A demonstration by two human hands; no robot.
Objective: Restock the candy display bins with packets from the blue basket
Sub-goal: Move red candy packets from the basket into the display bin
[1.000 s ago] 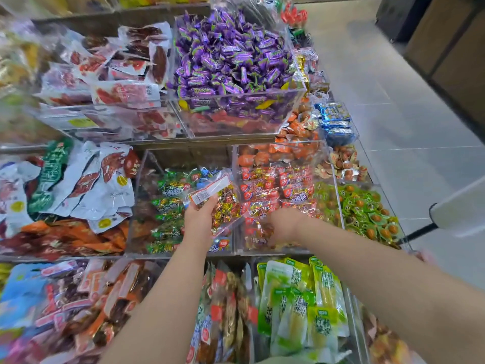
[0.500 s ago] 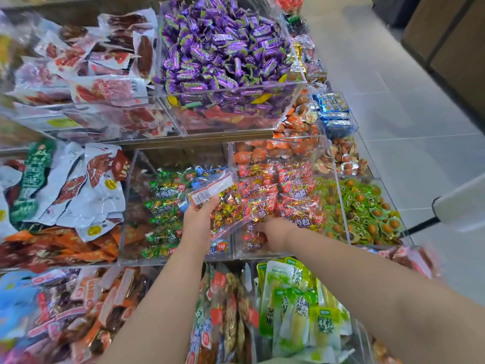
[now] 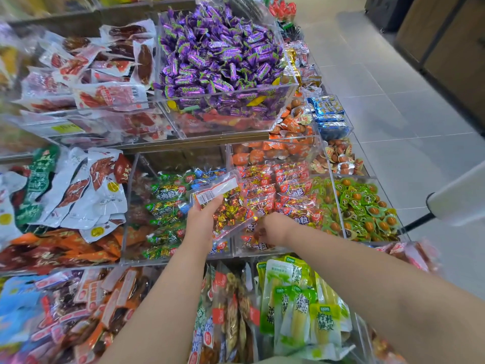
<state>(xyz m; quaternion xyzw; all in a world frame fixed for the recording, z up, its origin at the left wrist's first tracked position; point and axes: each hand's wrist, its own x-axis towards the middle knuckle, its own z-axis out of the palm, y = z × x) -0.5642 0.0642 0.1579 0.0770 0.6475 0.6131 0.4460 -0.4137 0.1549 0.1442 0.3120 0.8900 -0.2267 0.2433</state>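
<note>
The tiered display (image 3: pixel 189 146) filled your view, its clear bins heaped with wrapped sweets; the blue basket was not in sight. On the middle tier, the bin of green and gold candies (image 3: pixel 181 160) stood just beside the bin of red packets (image 3: pixel 336 203), and you held the packet (image 3: pixel 225 206) above the wall between them. I judge you were mid-restock, with one packet in hand and not yet placed. The next move would call for picking the matching bin, then either tearing the packet open to pour or laying it in whole. The packet was a clear, crinkly bag, tilted and stuffed with gold and red foil sweets, with a white barcode label (image 3: pixel 207 197) near its top. Your left hand (image 3: pixel 200 224) clamped its upper left end, thumb by the label. Your right hand (image 3: pixel 273 228) was at its lower edge, fingers bent down; whether it gripped the packet I could not tell.
</note>
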